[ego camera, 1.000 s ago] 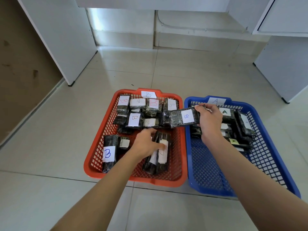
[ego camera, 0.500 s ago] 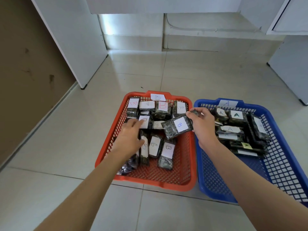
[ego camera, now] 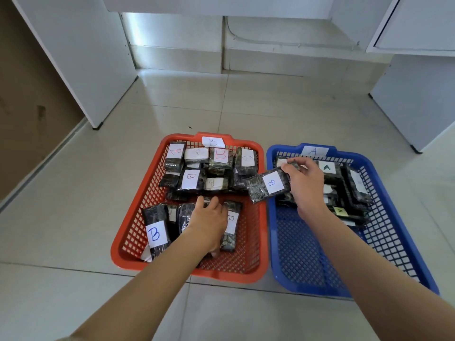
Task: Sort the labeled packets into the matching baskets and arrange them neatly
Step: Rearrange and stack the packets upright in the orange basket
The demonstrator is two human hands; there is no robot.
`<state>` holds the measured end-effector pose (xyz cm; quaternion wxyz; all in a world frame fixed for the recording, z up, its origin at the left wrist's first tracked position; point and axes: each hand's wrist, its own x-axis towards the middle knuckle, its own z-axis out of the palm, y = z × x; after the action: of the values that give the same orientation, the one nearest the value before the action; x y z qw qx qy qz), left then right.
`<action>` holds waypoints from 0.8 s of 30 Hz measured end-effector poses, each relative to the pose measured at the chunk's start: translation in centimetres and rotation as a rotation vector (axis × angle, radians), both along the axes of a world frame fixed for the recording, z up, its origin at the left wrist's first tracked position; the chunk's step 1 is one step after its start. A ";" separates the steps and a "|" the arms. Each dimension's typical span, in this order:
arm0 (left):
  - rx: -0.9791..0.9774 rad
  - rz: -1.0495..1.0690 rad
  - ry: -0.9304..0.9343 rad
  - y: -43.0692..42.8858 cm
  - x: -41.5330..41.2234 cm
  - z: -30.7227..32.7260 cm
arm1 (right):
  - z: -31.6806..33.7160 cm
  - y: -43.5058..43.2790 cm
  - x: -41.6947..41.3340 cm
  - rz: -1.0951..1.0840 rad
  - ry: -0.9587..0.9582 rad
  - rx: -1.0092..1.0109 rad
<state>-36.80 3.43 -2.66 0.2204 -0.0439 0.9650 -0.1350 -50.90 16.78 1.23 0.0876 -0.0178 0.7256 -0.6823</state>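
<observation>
The floor (ego camera: pixel 270 107) was laid with large pale glossy tiles, separated by thin dark joints. At its far left edge a white cabinet panel (ego camera: pixel 81 57) was set on a small black foot (ego camera: pixel 98 126), and a brown wall (ego camera: pixel 29 124) was seen beside it. Grey-white cabinets (ego camera: pixel 413 102) were placed at the right edge. A thin cable (ego camera: pixel 295 43) was fixed along the lit back wall (ego camera: pixel 177 40).

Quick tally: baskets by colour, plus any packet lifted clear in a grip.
red basket: 1
blue basket: 1
packet lifted in the right hand: 1
Total: 3
</observation>
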 end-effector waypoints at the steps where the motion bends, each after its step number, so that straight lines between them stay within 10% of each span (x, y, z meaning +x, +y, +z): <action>1: 0.017 0.016 0.007 0.0 0.1 -0.1 | 0.0 0.1 0.0 0.005 0.004 0.002; 16: 0.199 0.066 0.289 -0.4 0.5 -0.2 | 1.1 -0.5 0.4 0.193 0.085 0.146; 20: 0.772 0.383 0.746 -2.8 2.1 2.0 | 2.4 -3.1 1.4 0.534 0.210 0.361; 24: 1.285 0.651 0.658 -3.6 2.5 3.8 | 2.3 -5.9 2.5 0.707 0.178 0.423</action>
<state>-34.27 -0.21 1.11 -0.0655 -0.2259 0.8081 0.5400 -48.41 10.90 3.53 0.2549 -0.3061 0.8036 -0.4422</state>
